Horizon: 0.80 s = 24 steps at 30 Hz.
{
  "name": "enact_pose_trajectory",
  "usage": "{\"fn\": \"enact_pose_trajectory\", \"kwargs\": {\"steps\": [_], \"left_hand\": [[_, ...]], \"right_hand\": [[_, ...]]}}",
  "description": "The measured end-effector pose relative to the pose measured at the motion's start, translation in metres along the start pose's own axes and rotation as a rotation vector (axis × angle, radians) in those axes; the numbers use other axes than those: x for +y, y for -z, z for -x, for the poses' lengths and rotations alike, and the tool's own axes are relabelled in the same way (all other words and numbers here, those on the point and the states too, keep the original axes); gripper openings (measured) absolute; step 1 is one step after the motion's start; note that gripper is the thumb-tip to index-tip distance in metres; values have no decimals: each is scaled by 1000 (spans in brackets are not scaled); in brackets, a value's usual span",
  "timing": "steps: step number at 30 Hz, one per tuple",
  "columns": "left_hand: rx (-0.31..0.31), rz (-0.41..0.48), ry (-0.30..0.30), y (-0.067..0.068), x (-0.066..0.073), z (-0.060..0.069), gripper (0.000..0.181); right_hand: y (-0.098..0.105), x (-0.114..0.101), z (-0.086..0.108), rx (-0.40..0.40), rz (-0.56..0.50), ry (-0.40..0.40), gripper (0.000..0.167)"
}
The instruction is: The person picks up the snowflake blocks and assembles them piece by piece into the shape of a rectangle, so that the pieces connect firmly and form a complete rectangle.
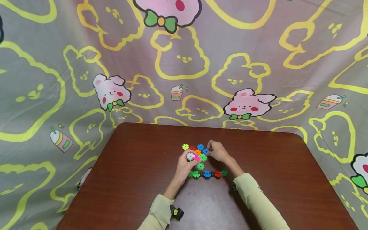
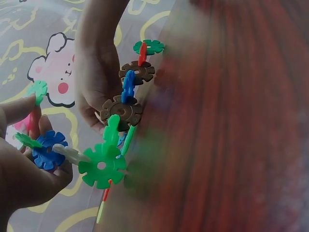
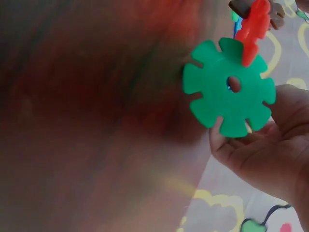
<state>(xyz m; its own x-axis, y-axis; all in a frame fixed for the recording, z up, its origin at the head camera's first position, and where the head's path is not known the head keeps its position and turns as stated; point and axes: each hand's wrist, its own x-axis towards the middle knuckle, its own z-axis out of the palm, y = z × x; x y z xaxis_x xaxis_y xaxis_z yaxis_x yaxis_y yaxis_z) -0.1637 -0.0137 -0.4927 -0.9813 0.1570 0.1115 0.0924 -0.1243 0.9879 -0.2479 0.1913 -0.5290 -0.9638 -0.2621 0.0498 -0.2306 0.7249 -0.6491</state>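
Slotted plastic snowflake discs are joined into a colourful structure. My left hand [image 1: 183, 166] pinches a pink snowflake disc [image 1: 196, 157] between thumb and fingers. Beside it are a white disc [image 1: 190, 156] and a green disc [image 1: 202, 157]. At the far right side of the structure, my right hand [image 1: 219, 152] has its thumb and fingertips around the edge of a blue snowflake disc [image 1: 206, 151]. In the right wrist view, a dark green disc [image 3: 207, 87] partly hides those fingers. Brown discs [image 2: 120, 112] link the near row in the left wrist view.
Yellow [image 1: 185, 146], red and orange discs extend along the structure's far side. A near row holds green, blue [image 1: 207, 174] and red discs. All this is over a brown wooden table [image 1: 129, 179], with a patterned cloth [image 1: 138, 64] behind it.
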Motion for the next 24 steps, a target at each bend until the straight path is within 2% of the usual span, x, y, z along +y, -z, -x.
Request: {"fn": "enact_pose_trajectory", "kwargs": {"steps": [4, 5, 6, 8, 11, 13, 18, 24], "left_hand": [[4, 2, -13, -1, -2, -1, 22], [6, 6, -21, -1, -7, -2, 22], [9, 5, -24, -1, -7, -2, 22], [13, 4, -37, 0, -17, -6, 22], [21, -9, -53, 1, -29, -11, 22], [25, -21, -51, 1, -32, -13, 22], [19, -39, -31, -1, -27, -12, 22], [3, -29, -45, -1, -32, -13, 21]], "right_hand": [[7, 5, 11, 51, -210, -24, 7], [10, 5, 14, 56, -268, -26, 4], [16, -1, 20, 55, -330, -28, 5], [24, -7, 30, 44, -442, -25, 10], [31, -15, 42, 21, -550, -23, 18], [31, -15, 47, 12, -590, -26, 22], [33, -26, 62, -1, -657, -48, 28], [36, -41, 73, 9, -694, -86, 25]]}}
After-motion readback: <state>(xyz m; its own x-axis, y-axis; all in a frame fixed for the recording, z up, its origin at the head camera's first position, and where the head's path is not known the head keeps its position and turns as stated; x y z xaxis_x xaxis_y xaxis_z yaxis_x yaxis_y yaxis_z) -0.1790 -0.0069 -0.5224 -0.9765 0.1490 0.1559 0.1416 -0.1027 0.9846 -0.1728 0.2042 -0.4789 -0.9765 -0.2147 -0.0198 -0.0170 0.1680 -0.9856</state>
